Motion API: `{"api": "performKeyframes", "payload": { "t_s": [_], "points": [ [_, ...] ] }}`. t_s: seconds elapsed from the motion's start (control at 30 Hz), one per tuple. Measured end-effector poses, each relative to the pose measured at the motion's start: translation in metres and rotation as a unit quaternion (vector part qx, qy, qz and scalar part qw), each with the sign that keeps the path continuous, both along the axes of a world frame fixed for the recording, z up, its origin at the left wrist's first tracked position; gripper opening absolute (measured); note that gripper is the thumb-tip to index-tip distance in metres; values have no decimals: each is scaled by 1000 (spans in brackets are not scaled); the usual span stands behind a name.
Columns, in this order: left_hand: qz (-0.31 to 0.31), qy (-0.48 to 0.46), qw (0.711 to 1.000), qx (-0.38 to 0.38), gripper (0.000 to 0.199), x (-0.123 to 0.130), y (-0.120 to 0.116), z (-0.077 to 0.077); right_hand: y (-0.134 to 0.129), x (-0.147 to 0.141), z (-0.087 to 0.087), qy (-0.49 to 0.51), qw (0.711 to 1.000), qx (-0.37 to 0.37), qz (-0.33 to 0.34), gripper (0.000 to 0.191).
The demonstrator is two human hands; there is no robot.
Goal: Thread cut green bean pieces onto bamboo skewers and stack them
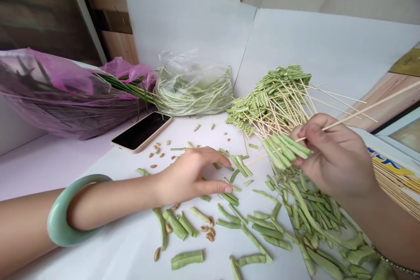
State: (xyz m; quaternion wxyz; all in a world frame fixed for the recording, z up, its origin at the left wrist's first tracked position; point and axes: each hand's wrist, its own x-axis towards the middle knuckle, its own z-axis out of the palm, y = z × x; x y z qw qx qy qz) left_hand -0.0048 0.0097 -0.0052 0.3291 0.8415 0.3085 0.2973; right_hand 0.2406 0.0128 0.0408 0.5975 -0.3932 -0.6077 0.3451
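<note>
Bean pieces (pixel 187 259) lie scattered across the tabletop (pixel 55 170), loose seeds (pixel 207 232) among them. Left hand (pixel 192 176) open, palm down, fingertips at the surface beside cut pieces; jade bangle (pixel 57 223) on that wrist. Right hand (pixel 333 157) closed in a pinch on a bamboo skewer (pixel 361 110) threaded with bean pieces, held above a heap of cut beans (pixel 315 218). Farther back: skewered beans (pixel 269 96) in a pile, bagged beans (pixel 193 89), a phone (pixel 141 131) face up, a purple bag (pixel 65 96). Bundled skewers (pixel 398 188) at far right.
</note>
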Motion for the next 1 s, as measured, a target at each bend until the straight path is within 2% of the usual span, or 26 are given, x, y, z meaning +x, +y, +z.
{"api": "performKeyframes", "payload": {
  "t_s": [0.1,0.23,0.33,0.5,0.6,0.73,0.83,1.0],
  "points": [
    [52,-86,990,-95,28,0,2,-2,0,-4,-6,46,998,-19,35,26],
    [37,-207,962,-173,20,1,5,-6,-1,-8,-14,79,995,-20,62,18],
    [39,-249,944,-212,19,2,8,-8,-3,-13,-20,86,993,-14,75,11],
    [89,-306,916,-243,24,0,11,-8,-9,-21,-30,66,993,11,93,6],
    [98,-331,900,-267,25,-3,14,-9,-13,-20,-35,-1,997,59,54,7],
    [67,-345,882,-313,24,-5,17,-11,-15,-16,-42,-89,987,134,-13,19],
    [51,-341,872,-347,25,-6,18,-11,-16,-15,-43,-109,982,155,-22,26],
    [36,-341,853,-393,26,-5,17,-10,-17,-18,-41,-123,976,176,-20,29]
  ]
}}
